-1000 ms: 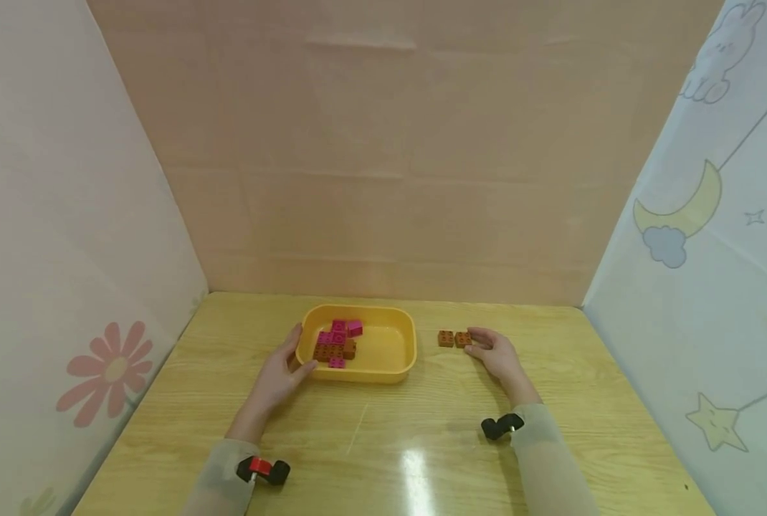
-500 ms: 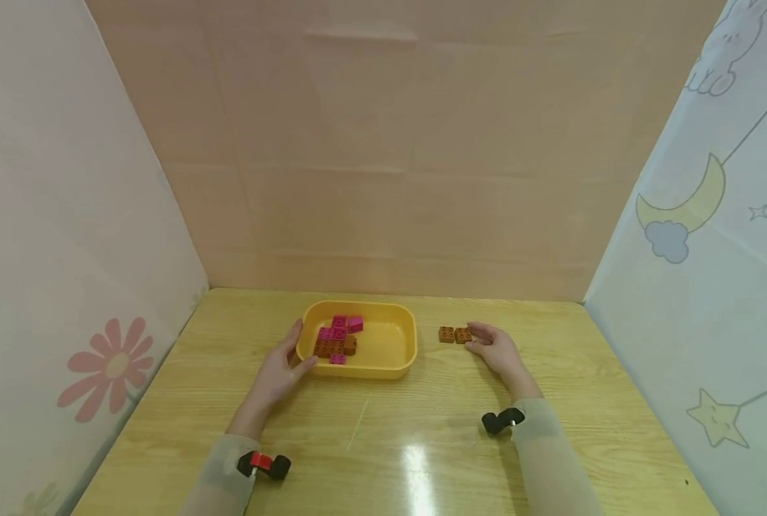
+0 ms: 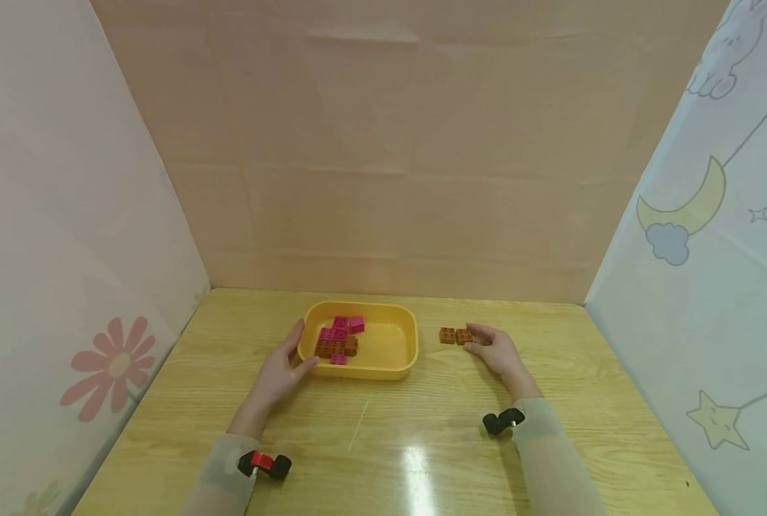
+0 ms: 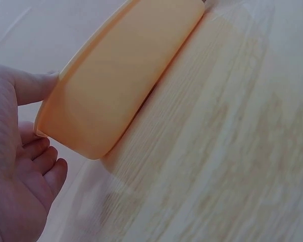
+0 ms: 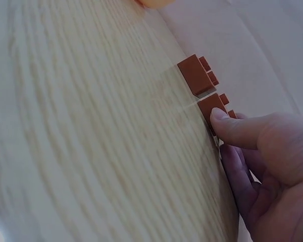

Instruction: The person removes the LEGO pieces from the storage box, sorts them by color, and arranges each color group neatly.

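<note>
Yellow tray [image 3: 386,347], one, shallow with rounded corners, resting on the wood-grain desk [image 3: 448,423] left of centre. Contents, all gathered in its left half: magenta bricks [image 3: 340,335], toward the back with one at the front rim; brown bricks [image 3: 330,348], in a cluster between them, exact count too small to tell. Left grip [image 3: 277,376], a bare hand at the tray's left end: thumb on the rim at the near corner, fingers curled about the end wall, spread only as wide as that end of the tray, which it holds. Loose brown bricks, a pair, studs up on the desk to the right of the tray and apart from it: left brown brick [image 3: 447,335], untouched; right brown brick [image 3: 464,336], just beside its mate with a narrow gap seen from the right wrist. Right grip [image 3: 496,355], a bare hand: thumb on the near face of the right brown brick, fingers around the far side, closed to the brick's width and pinching it. Pale sleeves, two; black wrist cameras [image 3: 503,421], one per arm. Changes against the frame of one second ago: the whole head view sits slightly higher; tray, brick pair and both grips keep the same places relative to one another, with the right brown brick unlifted.
</note>
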The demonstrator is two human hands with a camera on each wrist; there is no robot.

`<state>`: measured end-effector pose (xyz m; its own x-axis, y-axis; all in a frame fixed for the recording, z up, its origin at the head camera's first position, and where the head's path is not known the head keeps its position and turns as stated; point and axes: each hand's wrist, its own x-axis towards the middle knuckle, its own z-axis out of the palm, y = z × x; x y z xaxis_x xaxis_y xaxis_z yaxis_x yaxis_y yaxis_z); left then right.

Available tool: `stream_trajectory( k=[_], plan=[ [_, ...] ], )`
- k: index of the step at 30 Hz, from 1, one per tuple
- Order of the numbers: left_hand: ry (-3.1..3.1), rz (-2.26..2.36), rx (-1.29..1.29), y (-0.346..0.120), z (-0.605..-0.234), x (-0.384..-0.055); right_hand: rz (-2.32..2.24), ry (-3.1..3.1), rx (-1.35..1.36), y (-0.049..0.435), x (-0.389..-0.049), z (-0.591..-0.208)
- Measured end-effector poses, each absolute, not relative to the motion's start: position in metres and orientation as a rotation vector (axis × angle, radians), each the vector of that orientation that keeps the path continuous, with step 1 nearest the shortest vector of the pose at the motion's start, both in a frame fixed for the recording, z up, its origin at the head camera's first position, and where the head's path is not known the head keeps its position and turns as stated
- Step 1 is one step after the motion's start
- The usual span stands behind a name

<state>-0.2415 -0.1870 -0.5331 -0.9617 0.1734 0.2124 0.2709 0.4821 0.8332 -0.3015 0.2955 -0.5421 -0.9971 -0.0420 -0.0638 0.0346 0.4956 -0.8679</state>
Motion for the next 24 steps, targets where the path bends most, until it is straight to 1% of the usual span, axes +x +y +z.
stream_trajectory(
  k=[15,24],
  plan=[
    [-2.606,-1.517,-0.405,-0.1903,-0.5345,-0.2430,-1.541,2.683,-0.017,0.2949,-0.3032,-0.5438],
    [-2.581,-1.555,-0.439,-0.1893,-0.5341,-0.2439,-1.570,2.646,0.068,0.2971,-0.2956,-0.5374]
  ],
)
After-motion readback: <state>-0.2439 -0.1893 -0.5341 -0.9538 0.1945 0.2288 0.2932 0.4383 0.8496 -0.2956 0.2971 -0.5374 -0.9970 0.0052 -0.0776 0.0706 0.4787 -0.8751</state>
